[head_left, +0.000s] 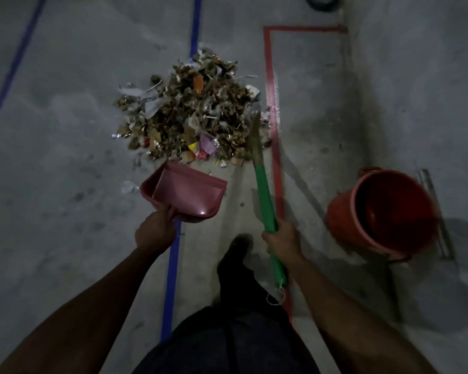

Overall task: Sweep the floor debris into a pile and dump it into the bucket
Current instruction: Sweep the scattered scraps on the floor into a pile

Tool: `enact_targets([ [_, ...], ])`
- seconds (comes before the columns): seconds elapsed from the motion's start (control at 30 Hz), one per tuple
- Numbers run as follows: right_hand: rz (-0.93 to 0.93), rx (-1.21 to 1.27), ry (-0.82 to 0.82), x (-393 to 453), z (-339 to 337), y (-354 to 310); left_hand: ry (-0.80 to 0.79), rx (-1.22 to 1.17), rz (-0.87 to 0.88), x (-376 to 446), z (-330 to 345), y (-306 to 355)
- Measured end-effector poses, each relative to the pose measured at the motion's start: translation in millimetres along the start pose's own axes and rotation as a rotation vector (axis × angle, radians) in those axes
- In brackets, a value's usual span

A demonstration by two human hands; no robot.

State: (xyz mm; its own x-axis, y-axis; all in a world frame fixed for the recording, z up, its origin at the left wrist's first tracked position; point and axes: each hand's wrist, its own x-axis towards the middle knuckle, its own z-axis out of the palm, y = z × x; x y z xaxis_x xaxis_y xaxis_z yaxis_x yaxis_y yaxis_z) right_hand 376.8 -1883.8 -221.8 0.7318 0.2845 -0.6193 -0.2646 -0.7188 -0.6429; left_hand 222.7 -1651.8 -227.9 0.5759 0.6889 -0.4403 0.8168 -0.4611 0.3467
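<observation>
The debris (189, 112) already lies in one pile on the grey floor (65, 157), between the blue tape line (196, 25) and the red tape line (272, 85). So the sweeping part looks done, and the loading part is what stands now.

The left hand (154, 233) holds the pink dustpan (184, 193) by its handle at the back edge; the fingers are curled around it. The pan is held low, and its open mouth faces the near edge of the pile, just beside it. This makes sense: the debris can be pushed straight into the mouth. It is hard to tell if the front lip touches the floor or hangs a little above it.

The right hand (281, 238) grasps the green handle of the broom (265, 201), fingers closed around it, near the middle of the handle. The bristles (254, 139) reach along the right side of the pile, next to the red line. From this side the broom can pull the debris toward the pan.

The bucket (384, 211) stands to the right, beyond the red line, well apart from the pile and tipped a little. Its mouth is open, and inside it is too dark to see if anything lies there. It is near enough that the person probably needs only a turn to empty the pan.

A few small scraps (129, 187) lie left of the pan, outside the pile.
</observation>
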Motion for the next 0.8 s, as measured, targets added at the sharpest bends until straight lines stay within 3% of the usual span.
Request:
enact_targets([
  [0.23, -0.255, -0.451, -0.225, -32.1, -32.6, 45.8, -0.075, 0.012, -0.134, -74.9, -0.2, -7.6],
  [0.5, -0.435, -0.964, -0.575, 43.4, -50.6, 25.5, -0.106, -0.076, -0.352, -82.8, 26.2, 0.1],
  [0.67, -0.377, -1.094, -0.761, 124.3, -76.3, 20.7, -0.189, -0.049, -0.495, -55.4, 68.3, 20.4],
  [0.8, -0.233, -1.092, -0.734, 195.9, -112.7, 9.0, -0.215, -0.044, -0.574, -37.1, 85.6, 62.0],
])
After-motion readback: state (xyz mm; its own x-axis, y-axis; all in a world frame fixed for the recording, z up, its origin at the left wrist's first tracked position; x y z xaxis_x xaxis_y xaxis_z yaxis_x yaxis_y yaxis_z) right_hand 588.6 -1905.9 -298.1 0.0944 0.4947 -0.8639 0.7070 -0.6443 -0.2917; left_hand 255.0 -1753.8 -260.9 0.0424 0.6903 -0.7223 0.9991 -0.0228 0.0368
